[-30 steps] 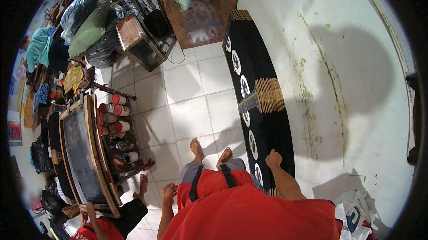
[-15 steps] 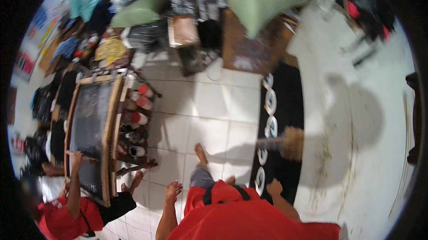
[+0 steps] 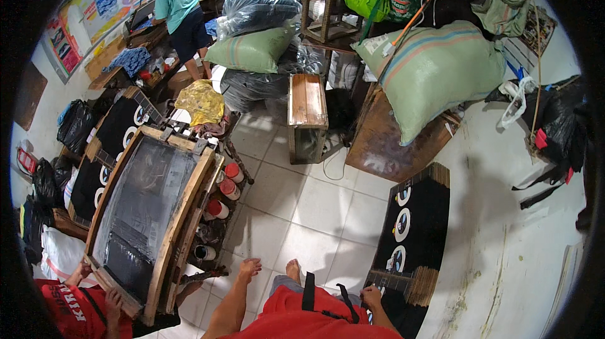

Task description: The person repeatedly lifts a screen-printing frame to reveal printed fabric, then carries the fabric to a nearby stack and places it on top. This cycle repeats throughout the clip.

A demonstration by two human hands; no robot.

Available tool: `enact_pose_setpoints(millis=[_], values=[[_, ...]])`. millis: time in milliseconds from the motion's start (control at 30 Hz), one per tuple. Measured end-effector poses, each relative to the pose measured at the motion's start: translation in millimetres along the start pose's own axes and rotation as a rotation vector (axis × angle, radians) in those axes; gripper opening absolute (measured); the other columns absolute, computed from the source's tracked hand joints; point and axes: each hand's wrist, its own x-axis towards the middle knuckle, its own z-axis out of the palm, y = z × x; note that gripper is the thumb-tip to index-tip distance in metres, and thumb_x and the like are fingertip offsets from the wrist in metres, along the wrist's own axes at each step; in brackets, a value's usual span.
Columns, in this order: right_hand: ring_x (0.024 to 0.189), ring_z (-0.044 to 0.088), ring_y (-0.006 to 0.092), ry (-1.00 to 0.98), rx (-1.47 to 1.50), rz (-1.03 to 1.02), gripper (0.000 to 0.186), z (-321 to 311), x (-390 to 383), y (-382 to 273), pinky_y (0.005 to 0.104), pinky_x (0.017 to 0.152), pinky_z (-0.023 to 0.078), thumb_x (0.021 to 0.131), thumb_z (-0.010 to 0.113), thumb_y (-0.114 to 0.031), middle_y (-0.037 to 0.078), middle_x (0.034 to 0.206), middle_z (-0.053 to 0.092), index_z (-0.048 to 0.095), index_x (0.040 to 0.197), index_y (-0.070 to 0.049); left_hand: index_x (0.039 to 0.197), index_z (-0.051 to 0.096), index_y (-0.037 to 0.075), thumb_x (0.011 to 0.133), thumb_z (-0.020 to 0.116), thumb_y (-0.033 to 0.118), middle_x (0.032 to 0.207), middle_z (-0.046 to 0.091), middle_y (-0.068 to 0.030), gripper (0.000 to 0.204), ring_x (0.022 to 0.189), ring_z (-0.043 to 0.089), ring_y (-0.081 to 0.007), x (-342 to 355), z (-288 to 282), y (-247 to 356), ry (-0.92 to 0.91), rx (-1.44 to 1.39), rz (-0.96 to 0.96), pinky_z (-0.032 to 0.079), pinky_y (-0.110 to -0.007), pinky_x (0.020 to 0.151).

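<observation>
My left hand (image 3: 250, 268) is held over the tiled floor with its fingers loosely apart and nothing in them. To the right, my right hand (image 3: 372, 297) is beside a long row of boards covered in black cloth (image 3: 427, 210) with round white prints. Its fingers are partly hidden, and I cannot tell whether it touches the boards. Left of me, a wooden-framed screen (image 3: 151, 194) lies on a stand. A co-worker in red (image 3: 75, 314) has both hands at its near end.
Red-lidded jars (image 3: 230, 191) line the stand's side. Ahead are a wooden box (image 3: 307, 112), a brown board (image 3: 394, 140) and a large green sack (image 3: 435, 74). Another person in a teal shirt (image 3: 179, 2) stands at the far left. Black bags (image 3: 558, 131) hang on the right wall.
My view has turned and moved forward, with the screen and boards now nearer. The co-worker's hand has moved from a wooden-handled tool on the screen to the frame's near end.
</observation>
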Motion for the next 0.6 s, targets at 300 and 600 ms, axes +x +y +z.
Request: enact_pose_setpoints(millis=[300,600], values=[[0.065,0.062,0.0250,-0.270,-0.603,-0.316,0.026,-39,13,-1,0.0395,0.060,0.050,0.073,0.063,-0.027,0.012,0.066,0.062,0.065,0.070,-0.002,0.081,0.054,0.008,0.084,0.055,0.023,0.071,0.052,-0.0042,0.016,0.062,0.050,-0.0175,25,-68,113,0.379,-1.048,0.434,0.041,-0.028,0.053],[0.058,0.062,0.0230,-0.215,-0.451,-0.051,0.024,-52,77,-85,0.0348,0.055,0.050,0.077,0.062,-0.023,0.013,0.065,0.063,0.065,0.072,0.000,0.112,0.058,0.005,0.084,0.042,0.033,0.111,0.060,-0.0092,0.042,0.104,0.054,-0.0258,48,-235,185,0.640,-1.250,0.568,0.039,-0.041,0.093]])
